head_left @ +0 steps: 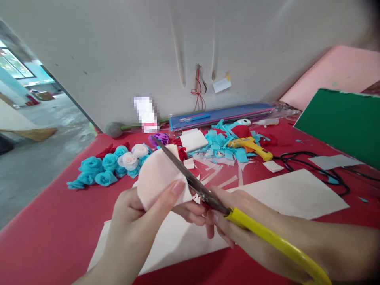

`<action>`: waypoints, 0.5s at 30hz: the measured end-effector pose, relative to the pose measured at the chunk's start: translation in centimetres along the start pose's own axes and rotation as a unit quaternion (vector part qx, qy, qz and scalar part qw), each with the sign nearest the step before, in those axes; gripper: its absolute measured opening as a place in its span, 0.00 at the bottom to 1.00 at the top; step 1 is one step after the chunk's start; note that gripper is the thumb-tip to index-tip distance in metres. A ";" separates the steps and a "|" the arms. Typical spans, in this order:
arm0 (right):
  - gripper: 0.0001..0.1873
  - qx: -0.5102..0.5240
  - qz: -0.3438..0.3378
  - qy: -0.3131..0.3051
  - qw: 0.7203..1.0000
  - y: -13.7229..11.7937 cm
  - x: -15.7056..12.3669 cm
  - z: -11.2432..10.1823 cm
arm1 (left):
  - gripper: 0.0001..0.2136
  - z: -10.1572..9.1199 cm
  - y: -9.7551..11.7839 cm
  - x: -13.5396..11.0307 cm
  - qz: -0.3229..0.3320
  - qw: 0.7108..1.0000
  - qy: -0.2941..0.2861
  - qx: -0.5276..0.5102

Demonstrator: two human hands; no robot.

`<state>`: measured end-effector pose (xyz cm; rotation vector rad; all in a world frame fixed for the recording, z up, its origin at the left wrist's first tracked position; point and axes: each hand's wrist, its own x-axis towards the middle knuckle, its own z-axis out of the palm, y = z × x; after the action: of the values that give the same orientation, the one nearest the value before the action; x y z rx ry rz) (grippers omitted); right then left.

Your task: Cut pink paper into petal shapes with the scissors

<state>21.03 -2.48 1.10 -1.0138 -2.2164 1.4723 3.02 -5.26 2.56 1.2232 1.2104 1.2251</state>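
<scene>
My left hand (139, 221) pinches a rounded piece of pale pink paper (158, 174) between thumb and fingers, its thumb pressed near the lower right edge. Across the paper's right edge lie the metal blades of scissors with yellow handles (261, 229). My right hand (237, 217) is closed around the scissors near the pivot, with the handles over the wrist. Fingertips of both hands come close together below the blades. Under them, a long cream paper sheet (285, 194) lies on the red table. Whether the blades are parted is hard to make out.
Blue and white paper roses (107, 164) lie on the red tabletop (53, 221) at left. Behind the hands are blue paper scraps (222, 138), a yellow glue gun (252, 147) and its black cord (297, 158). A green board (341, 122) leans at right.
</scene>
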 end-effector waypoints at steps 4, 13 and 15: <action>0.07 -0.038 0.008 -0.003 0.999 -0.5 -0.3 -0.3 | 0.13 -0.2 0.1 -0.1 -0.014 1.000 0.004 0.003; 0.15 -0.109 0.032 -0.009 0.993 -1.5 -0.4 -1.0 | 0.14 -0.1 0.4 -0.2 -0.013 0.999 0.034 0.010; 0.11 -0.115 0.010 -0.002 0.993 -1.7 -0.4 -1.0 | 0.14 -0.3 0.4 -0.2 -0.014 0.999 0.021 0.019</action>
<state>21.25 -2.42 3.13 -1.1042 -2.4269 1.2478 2.67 -5.49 2.92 1.2101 1.2830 1.2177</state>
